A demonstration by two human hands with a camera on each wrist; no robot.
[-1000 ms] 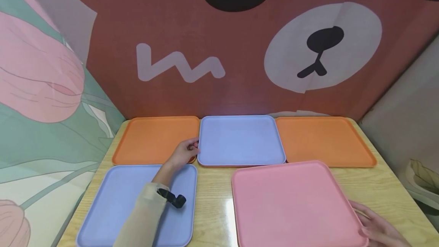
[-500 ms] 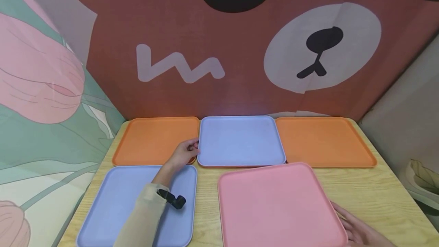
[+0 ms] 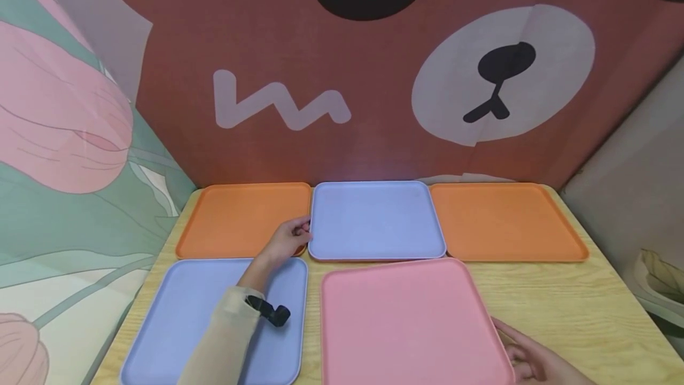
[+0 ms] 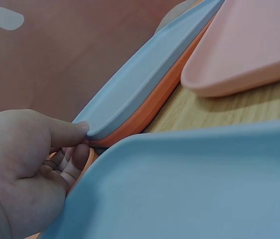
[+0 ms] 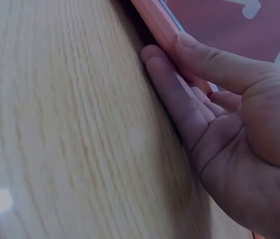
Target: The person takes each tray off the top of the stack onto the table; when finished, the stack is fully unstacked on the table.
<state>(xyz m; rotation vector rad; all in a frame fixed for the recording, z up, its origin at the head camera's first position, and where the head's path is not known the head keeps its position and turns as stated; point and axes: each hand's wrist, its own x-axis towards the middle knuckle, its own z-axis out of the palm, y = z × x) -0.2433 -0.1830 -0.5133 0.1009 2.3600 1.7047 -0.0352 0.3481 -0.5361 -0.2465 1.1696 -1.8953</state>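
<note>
In the head view, my left hand [image 3: 283, 241] pinches the left edge of the blue tray [image 3: 376, 218] at the back middle. The left wrist view shows my thumb on that tray's rim, with an orange tray [image 4: 152, 104] directly beneath it. My right hand [image 3: 537, 361] grips the right edge of a pink tray [image 3: 408, 325] in front. In the right wrist view the thumb presses the pink tray's side [image 5: 162, 27] and the fingers reach below its edge. From the left wrist view, the pink tray appears slightly above the table.
Orange trays lie at the back left [image 3: 240, 212] and back right [image 3: 507, 218]. Another blue tray [image 3: 198, 296] lies at the front left, under my left forearm. All stand on a wooden table [image 3: 566, 308], against a patterned red-brown cloth [image 3: 374, 147].
My right hand has moved the pink tray leftward and slightly nearer, close to the front-left blue tray. My left hand has stayed at the back blue tray's edge.
</note>
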